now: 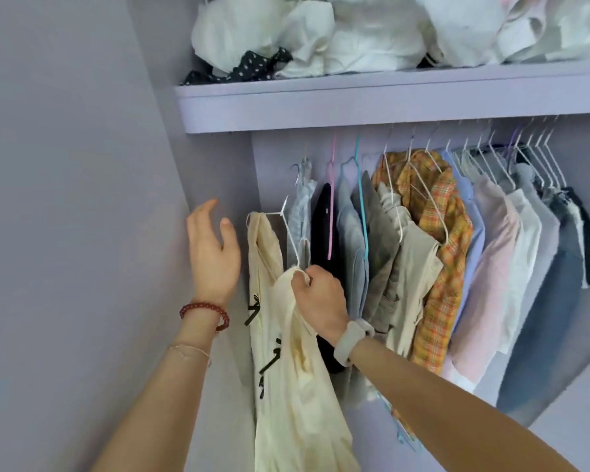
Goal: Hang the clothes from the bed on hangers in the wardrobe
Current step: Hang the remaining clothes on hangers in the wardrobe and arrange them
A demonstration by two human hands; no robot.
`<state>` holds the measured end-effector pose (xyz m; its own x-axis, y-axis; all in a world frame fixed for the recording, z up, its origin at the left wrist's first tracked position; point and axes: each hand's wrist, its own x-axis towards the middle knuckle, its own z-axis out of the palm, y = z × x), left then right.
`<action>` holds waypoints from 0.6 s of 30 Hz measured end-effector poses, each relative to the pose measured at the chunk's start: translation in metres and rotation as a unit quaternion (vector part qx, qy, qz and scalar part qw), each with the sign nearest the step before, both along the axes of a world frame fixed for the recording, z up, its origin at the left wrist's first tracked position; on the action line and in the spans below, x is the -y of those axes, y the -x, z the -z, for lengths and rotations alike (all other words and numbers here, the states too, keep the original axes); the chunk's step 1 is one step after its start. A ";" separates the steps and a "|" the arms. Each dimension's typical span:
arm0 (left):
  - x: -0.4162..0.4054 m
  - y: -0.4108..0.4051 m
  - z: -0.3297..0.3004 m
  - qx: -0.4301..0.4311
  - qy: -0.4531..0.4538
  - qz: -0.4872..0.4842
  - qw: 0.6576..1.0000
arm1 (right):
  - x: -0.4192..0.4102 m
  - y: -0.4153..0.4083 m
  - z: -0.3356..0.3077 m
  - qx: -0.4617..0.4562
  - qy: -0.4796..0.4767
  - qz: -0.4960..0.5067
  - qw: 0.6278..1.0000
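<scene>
A cream garment [286, 376] with small black bows hangs on a white wire hanger [288, 229] at the left end of the wardrobe. My right hand [321, 301] grips the garment's shoulder together with the hanger's lower end. The hanger is tilted and its hook is near the rail, but whether it hangs on the rail I cannot tell. My left hand [213, 250] is raised beside the garment with fingers spread, touching nothing.
A row of hung clothes fills the rail, among them an orange plaid shirt [440, 260] and a pink top [491, 267]. The lilac shelf [355, 103] above carries a pile of white bundles [355, 32]. The lilac side wall [82, 199] stands close on the left.
</scene>
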<state>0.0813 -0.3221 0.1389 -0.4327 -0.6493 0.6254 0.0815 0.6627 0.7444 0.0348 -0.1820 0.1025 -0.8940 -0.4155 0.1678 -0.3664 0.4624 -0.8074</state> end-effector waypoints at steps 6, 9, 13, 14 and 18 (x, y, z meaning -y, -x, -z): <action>0.010 0.021 -0.068 -0.015 0.161 -0.048 0.986 | 0.060 0.051 -0.030 -0.105 -0.016 0.040 0.994; 0.022 0.040 -0.086 0.051 0.254 -0.109 0.960 | 0.080 0.081 -0.035 -0.133 -0.018 0.057 0.989; 0.042 0.067 -0.086 0.162 0.306 -0.141 0.928 | 0.103 0.113 -0.046 -0.149 0.011 0.074 0.986; 0.046 0.072 -0.083 0.167 0.316 -0.151 0.922 | 0.109 0.120 -0.049 -0.147 0.011 0.076 0.986; 0.049 0.081 -0.077 0.147 0.315 -0.170 0.922 | 0.126 0.145 -0.047 -0.077 -0.008 0.097 0.992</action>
<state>0.0003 -0.3710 0.2157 -0.4816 -0.3268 0.8132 -0.3552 0.9210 0.1597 -0.1100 -0.3085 0.1496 -0.9215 -0.2425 0.3034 -0.3882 0.5478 -0.7411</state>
